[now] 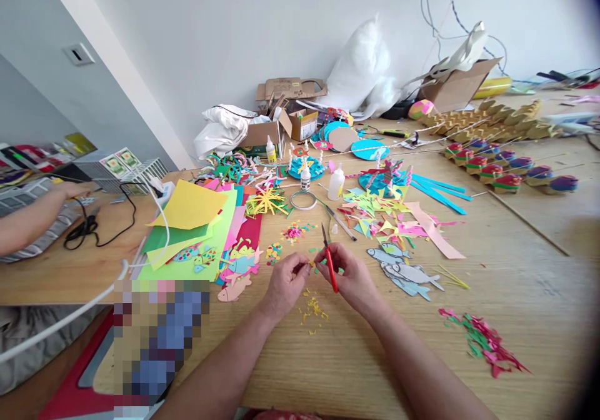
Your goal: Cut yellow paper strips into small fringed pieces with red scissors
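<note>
My left hand (287, 285) is closed, with thumb and fingertip pinching a small yellow paper piece (312, 263). Close beside it, my right hand (349, 276) grips a pair of scissors (330, 262) with red handles, the blades pointing away from me. Its fingertips are at the yellow piece too; whether they also hold it I cannot tell. Below the hands lie yellow paper snippets (313, 310). Just beyond are small piles of pink confetti (294, 232) and yellow and green dots (274, 252). Paper fish cutouts (238, 269) lie to the left, and grey-blue ones (405, 273) to the right.
Coloured paper sheets (192, 204) are stacked at left. Glue bottles (336, 182), a tape roll (304, 200) and a pen (345, 227) stand or lie ahead. Red and green scraps (485, 342) lie front right; painted egg-carton pieces (510, 167) sit farther back. Another person's arm (32, 217) reaches in at far left.
</note>
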Tool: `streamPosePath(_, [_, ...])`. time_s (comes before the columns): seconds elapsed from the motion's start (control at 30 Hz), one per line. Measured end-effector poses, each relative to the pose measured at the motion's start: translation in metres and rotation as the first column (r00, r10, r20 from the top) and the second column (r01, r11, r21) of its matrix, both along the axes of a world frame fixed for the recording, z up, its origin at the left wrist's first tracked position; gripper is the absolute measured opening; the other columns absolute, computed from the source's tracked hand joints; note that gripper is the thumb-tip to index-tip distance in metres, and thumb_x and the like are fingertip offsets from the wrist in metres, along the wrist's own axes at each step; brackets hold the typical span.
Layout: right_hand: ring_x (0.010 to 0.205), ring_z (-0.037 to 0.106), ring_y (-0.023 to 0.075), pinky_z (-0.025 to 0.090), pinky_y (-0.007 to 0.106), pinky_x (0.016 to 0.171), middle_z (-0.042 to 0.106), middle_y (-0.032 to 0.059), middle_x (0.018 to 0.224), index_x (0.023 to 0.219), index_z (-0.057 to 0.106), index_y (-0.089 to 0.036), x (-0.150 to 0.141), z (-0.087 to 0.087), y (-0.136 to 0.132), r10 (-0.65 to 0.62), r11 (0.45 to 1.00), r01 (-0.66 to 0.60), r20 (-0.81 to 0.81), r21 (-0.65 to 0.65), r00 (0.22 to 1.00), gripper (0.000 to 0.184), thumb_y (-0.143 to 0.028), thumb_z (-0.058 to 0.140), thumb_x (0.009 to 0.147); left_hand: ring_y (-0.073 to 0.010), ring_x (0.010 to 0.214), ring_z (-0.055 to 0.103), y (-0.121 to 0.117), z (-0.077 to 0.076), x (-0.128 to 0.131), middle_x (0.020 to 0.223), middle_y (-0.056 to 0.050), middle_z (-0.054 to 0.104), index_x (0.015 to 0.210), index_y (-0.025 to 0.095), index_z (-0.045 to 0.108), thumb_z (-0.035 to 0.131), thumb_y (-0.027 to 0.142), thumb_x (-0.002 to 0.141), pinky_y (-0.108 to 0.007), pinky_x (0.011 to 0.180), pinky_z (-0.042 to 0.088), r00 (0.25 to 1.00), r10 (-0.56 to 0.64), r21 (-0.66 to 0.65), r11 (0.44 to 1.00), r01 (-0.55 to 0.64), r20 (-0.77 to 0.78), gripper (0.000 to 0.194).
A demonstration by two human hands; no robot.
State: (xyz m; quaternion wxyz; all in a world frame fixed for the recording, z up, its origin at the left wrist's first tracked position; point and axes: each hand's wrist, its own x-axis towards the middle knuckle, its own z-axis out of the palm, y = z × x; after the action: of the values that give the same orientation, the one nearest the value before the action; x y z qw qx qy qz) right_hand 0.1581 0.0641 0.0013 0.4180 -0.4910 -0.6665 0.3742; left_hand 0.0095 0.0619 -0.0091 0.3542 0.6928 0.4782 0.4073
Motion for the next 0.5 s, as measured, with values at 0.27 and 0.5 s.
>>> streamPosePath(0.27, [0.053,0.047,0.0104,0.039,0.022,0.052,0.057,-0.0011,0.067,0.076,0.047,-0.020,0.0016,-0.0018,0.0005,0.019,1.000,-0.019,0.012,-0.011,1.000,0.006,-0.021,0.050,0.072,-0.0103,0.058,0.043,-0.0014,0.0025,0.0035,0.060,0.002,0.047,0.065,0.015,0.051,0.046,0.016,0.075,-0.020,0.055,0.033,0.998,-0.056,-0.038,0.998,0.057,0.034,0.012])
streamPosePath(0.5, [0.054,0.046,0.0111,0.038,0.022,0.052,0.056,-0.0014,0.067,0.075,0.047,-0.020,0.0021,-0.0043,0.0015,0.023,1.000,-0.023,0.018,-0.010,1.000,0.006,-0.023,0.051,0.072,-0.0101,0.058,0.041,-0.0014,0.0015,0.0058,0.060,0.002,0.046,0.066,0.015,0.051,0.047,0.017,0.076,-0.020,0.055,0.032,0.996,-0.058,-0.055,0.997,0.062,0.067,0.011])
